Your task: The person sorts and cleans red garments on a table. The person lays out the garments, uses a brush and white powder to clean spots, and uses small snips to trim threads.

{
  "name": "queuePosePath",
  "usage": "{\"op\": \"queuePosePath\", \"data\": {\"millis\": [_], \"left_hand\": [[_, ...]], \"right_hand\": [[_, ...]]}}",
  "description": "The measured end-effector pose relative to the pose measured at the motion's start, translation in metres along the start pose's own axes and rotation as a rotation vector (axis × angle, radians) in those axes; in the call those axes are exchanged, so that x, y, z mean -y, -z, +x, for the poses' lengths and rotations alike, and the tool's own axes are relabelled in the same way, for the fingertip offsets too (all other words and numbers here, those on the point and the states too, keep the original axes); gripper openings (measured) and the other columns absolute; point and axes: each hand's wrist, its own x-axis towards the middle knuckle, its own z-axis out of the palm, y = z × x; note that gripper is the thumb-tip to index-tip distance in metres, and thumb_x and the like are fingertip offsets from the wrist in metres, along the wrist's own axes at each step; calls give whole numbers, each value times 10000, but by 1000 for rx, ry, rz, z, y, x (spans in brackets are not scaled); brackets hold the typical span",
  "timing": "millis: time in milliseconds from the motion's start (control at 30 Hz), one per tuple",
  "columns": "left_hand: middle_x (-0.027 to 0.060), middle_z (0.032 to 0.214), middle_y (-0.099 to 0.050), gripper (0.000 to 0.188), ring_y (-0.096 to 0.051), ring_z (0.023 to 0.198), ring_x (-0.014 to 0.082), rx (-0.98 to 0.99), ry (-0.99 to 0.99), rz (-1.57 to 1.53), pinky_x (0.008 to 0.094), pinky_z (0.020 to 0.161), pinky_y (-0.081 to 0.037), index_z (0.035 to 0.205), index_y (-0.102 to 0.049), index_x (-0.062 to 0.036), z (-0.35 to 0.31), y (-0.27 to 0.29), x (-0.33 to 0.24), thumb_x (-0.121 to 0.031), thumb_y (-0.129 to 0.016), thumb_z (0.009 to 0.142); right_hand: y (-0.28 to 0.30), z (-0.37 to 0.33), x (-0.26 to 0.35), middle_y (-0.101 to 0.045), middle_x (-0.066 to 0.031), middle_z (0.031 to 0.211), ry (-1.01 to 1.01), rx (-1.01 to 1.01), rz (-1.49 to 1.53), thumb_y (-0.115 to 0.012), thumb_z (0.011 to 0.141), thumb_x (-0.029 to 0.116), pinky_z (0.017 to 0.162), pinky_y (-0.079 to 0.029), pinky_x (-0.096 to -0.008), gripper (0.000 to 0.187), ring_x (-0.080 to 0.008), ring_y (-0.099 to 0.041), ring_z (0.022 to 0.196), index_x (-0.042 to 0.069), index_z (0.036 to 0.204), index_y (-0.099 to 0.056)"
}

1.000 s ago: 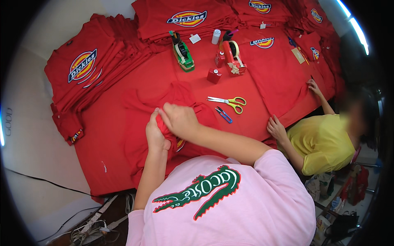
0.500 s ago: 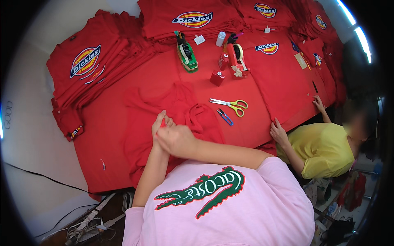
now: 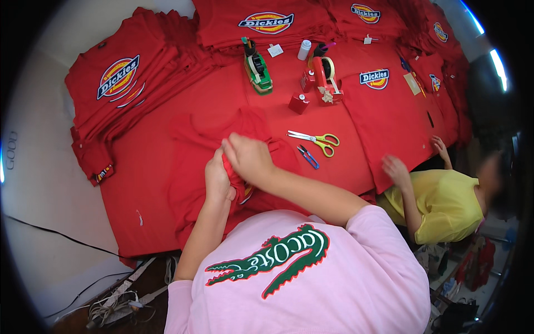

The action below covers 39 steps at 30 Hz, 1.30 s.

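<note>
One red shirt (image 3: 194,167) lies loosely spread and crumpled on the red table (image 3: 133,192), straight in front of the person. Its long axis runs roughly from the person's body toward the far side of the table, though folds blur the line. A curved, dipping edge lies at the far side; I cannot tell whether that is the neck. Part of a coloured print (image 3: 246,193) shows close to the body, just below the right wrist.

A bunch of the shirt is pulled up between the hands, showing as a red fold running down from the fingers along the left palm. Most of the cloth spreads to the left of the grip and beyond it, with more folds to the right, behind the right wrist.

The left hand (image 3: 217,177) is clenched on this bunch, upright, its forearm rising from below and leaning right. The right hand (image 3: 250,158) is curled over the same cloth from the right, touching the left; its forearm slants up and leftward across the front of the body. Its exact finger placement is hidden.

Right of the shirt lie yellow-handled scissors (image 3: 315,138), blades pointing left, and blue snips (image 3: 308,158) just beside them.
</note>
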Motion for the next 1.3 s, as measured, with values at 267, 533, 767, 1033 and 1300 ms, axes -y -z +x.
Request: {"op": "queuePosePath", "data": {"millis": [267, 533, 767, 1033, 1300], "left_hand": [[94, 1107, -741, 377, -704, 1013, 184, 144, -13, 58, 326, 905, -563, 1176, -695, 9, 7, 24, -13, -342, -595, 1082], [-42, 999, -703, 263, -629, 914, 48, 370, -257, 355, 246, 853, -529, 1072, -693, -62, 12, 82, -103, -319, -636, 1077], [-76, 938, -673, 229, -591, 858, 16, 392, -285, 367, 219, 809, -506, 1015, -693, -108, 12, 95, -128, -321, -637, 1077], [-72, 969, -692, 247, -611, 883, 23, 360, -345, 311, 223, 831, -513, 1044, -701, -101, 9, 98, -134, -333, -624, 1084], [-64, 1002, -688, 281, -608, 918, 21, 335, -375, 300, 215, 857, -511, 1065, -689, -79, 7, 92, -134, -348, -611, 1089]], "right_hand": [[0, 3, -48, -685, -196, 846, -276, 186, -85, -593, 1044, 340, 631, -545, -425, 350, -326, -677, 680, 31, 898, -666], [72, 63, -28, -735, 18, 1080, -528, 627, 1174, -642, 1064, 170, 931, -520, -227, 169, -51, -666, 990, 39, 1142, -715], [72, 87, -16, -696, 62, 996, -409, 623, 982, -653, 1059, 193, 837, -488, -203, 161, -26, -624, 901, 49, 1091, -716], [78, 95, -9, -709, 46, 964, -343, 586, 933, -646, 1066, 205, 850, -497, -210, 195, -28, -621, 897, 25, 1065, -721], [81, 91, -6, -661, 67, 955, -353, 542, 926, -636, 1069, 198, 861, -461, -207, 179, -21, -580, 913, 40, 1042, -716]]}}
